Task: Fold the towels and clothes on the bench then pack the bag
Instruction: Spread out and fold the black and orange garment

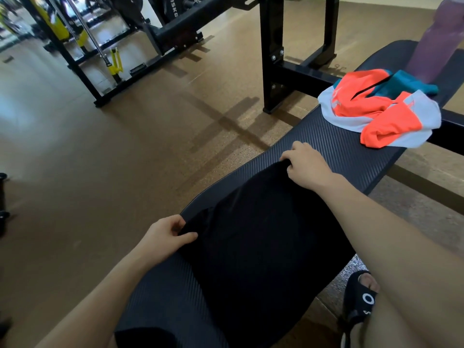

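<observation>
A black garment (pixel 261 237) lies spread flat on the ribbed black bench (pixel 334 144). My left hand (pixel 165 237) pinches the garment's near-left corner at the bench's left edge. My right hand (pixel 306 164) grips its far corner, knuckles up. Farther along the bench sits a crumpled orange and white garment (pixel 376 114), with a teal cloth (pixel 406 84) behind it. No bag is in view.
A purple bottle (pixel 437 38) stands on the bench's far end. A black rack upright (pixel 271 51) rises beside the bench. Gym machines with yellow parts (pixel 114 64) stand at the back left. My sandalled foot (pixel 361 295) rests on the brown floor at right.
</observation>
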